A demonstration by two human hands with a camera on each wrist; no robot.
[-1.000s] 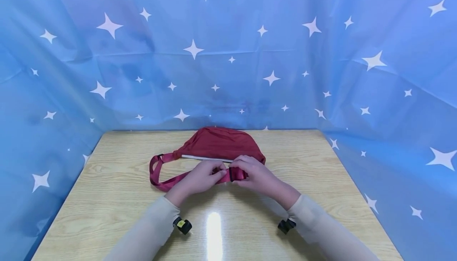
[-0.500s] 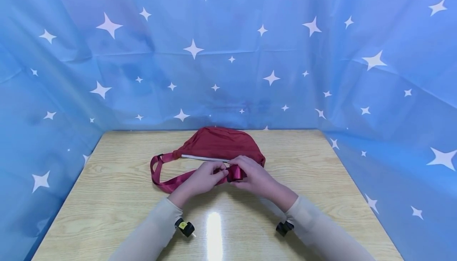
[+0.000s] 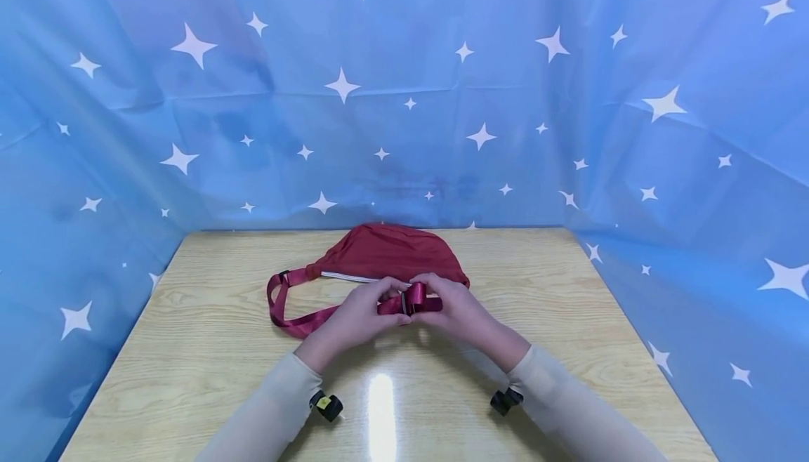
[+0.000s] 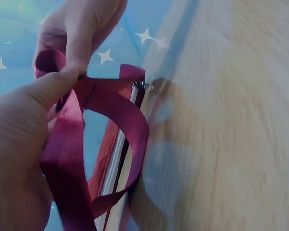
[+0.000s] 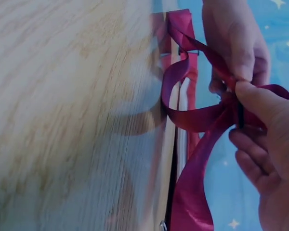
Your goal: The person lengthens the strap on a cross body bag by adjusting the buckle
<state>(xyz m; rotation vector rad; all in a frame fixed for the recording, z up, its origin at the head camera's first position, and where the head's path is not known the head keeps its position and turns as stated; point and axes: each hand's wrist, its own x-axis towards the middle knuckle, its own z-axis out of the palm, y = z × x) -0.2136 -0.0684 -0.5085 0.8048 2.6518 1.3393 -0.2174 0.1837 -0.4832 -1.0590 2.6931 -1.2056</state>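
A dark red waist bag (image 3: 392, 255) lies at the back of the table, its pale zipper edge facing me. Its red strap (image 3: 306, 323) curves out on the left and comes round in front to a dark slide buckle (image 3: 406, 302). My left hand (image 3: 360, 311) pinches the strap at the buckle's left side. With thumb and fingers, my right hand (image 3: 458, 311) holds a raised strap loop (image 3: 416, 296) on the buckle's right. In the right wrist view the dark buckle (image 5: 240, 113) shows edge-on beside the right thumb. Fingers partly hide the buckle in each view.
The wood-grain table (image 3: 208, 378) reaches back to a blue curtain with white stars (image 3: 404, 97). A second strap adjuster (image 3: 284, 277) sits at the bag's left end. Black wrist cameras (image 3: 326, 404) hang below both sleeves.
The strap at the buckle has gone from nearly flat to a raised loop. My left fingers have moved up and over to the buckle's edge, and both hands are closer together.
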